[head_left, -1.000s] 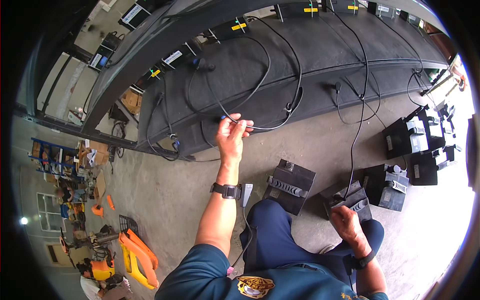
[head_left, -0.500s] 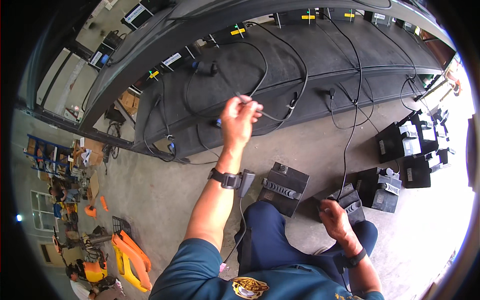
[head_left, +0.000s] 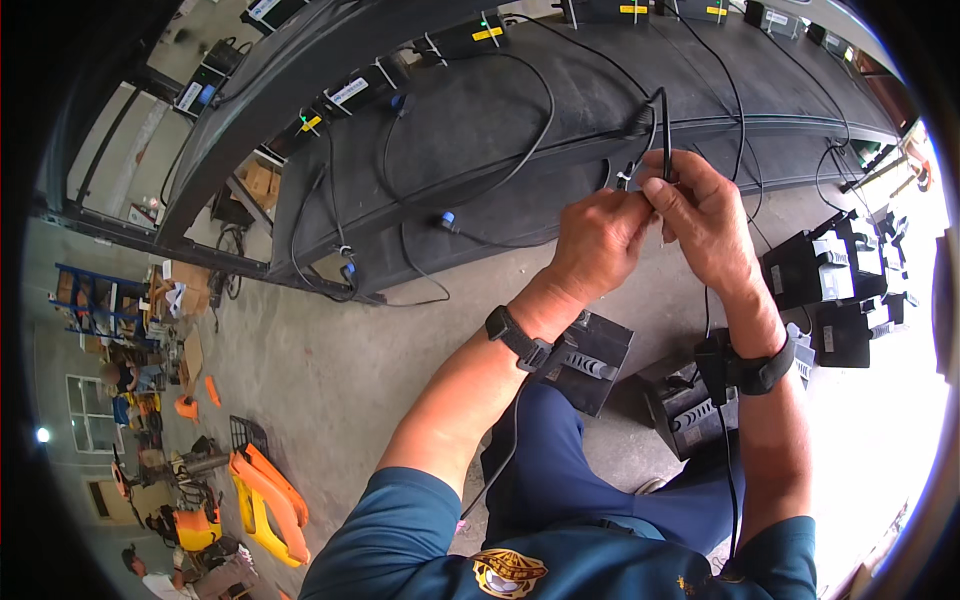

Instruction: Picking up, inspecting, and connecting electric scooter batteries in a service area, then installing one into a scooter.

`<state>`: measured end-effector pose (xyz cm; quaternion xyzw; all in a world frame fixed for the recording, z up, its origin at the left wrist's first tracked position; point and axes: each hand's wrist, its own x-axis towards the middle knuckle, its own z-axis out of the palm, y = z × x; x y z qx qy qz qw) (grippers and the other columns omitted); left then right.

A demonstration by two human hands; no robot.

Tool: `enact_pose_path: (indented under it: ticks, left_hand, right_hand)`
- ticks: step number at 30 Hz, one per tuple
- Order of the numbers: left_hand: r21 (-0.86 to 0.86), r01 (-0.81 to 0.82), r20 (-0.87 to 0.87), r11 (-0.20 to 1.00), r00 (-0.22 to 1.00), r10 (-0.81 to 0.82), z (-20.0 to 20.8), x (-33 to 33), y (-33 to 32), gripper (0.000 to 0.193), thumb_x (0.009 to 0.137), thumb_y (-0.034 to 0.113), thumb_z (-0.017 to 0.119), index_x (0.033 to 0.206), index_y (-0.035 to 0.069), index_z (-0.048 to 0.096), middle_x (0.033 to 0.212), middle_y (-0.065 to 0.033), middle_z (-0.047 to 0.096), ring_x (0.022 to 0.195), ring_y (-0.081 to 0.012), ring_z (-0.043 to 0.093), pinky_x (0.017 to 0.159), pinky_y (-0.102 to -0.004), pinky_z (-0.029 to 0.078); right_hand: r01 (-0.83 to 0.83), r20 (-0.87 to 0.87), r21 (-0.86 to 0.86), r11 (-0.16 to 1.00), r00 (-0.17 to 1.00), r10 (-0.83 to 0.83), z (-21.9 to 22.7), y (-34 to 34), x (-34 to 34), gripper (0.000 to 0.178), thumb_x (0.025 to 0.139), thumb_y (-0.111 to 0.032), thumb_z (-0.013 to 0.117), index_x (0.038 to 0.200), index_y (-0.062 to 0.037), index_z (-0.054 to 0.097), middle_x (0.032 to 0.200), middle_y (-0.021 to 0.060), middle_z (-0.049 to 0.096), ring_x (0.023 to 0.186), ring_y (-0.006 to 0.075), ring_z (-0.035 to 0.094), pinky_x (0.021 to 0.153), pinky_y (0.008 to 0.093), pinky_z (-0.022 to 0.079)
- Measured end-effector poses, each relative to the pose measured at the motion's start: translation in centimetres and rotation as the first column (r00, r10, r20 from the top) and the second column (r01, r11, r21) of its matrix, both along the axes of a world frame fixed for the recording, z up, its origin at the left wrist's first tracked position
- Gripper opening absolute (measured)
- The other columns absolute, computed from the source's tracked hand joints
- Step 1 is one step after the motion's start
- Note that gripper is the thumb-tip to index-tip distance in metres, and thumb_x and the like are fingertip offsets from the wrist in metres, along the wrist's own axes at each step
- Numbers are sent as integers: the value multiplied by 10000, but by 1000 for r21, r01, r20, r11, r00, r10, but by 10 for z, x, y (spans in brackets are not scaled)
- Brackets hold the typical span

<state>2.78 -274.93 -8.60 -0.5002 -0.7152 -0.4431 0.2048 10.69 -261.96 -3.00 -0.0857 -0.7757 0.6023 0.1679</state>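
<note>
Concrete floor (head_left: 350, 370) lies beneath a long black shelf (head_left: 460, 130). Our left hand (head_left: 605, 238) and right hand (head_left: 708, 220) meet, both pinching a bent black cable (head_left: 667, 130) in front of the shelf's near edge, right of its middle. Two black boxes (head_left: 592, 388) with gray handles stand on the floor before us.

Head-worn fisheye view, angled downward

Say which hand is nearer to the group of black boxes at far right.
Right. The right hand, pinching a black cable, is left of the black boxes in the picture; the left hand is farther left, beside the right.
</note>
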Motion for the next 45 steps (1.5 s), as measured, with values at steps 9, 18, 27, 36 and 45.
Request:
enact_pose_path:
  ticks: [9,18,27,36,45]
  left_hand:
    - [-47,34,109,998,994,-28,-30,8,-13,100,796,80,699,771,91,603,703,-40,634,671,-261,638,570,-377,511]
    - [-137,-16,257,990,965,52,-61,5,-57,295,831,206,718,1053,58,593,919,-133,674,781,-308,667,677,-386,526]
    - [-353,-121,577,928,753,317,-93,30,-132,323,846,223,719,1077,36,592,944,-154,696,808,-278,695,710,-359,552]
    - [-268,-75,769,960,584,260,-116,74,-184,289,854,176,723,1066,20,603,907,-148,696,781,-225,692,695,-321,548]
    - [-172,-625,653,762,507,563,-103,44,-249,205,857,121,721,1025,45,632,924,-45,667,861,-131,629,742,-279,500]
  right_hand:
    - [-39,33,-93,995,999,42,-27,-11,9,135,913,-73,612,1016,10,583,740,2,573,633,59,515,579,224,432]
    - [-14,-37,-28,999,999,13,-17,4,1,88,911,-51,612,1000,-54,611,818,-29,602,679,46,523,615,216,456]
    - [144,-96,89,986,986,-135,6,80,-78,214,908,-171,613,1072,-33,617,837,13,636,622,69,547,605,229,475]
    - [87,63,597,797,986,-155,-41,79,-154,192,857,-167,620,1005,-50,583,750,81,584,671,184,576,643,310,478]
    - [-136,171,879,457,985,-35,-51,44,-162,432,858,-331,657,1183,-59,572,1129,215,621,1059,389,605,861,453,492]
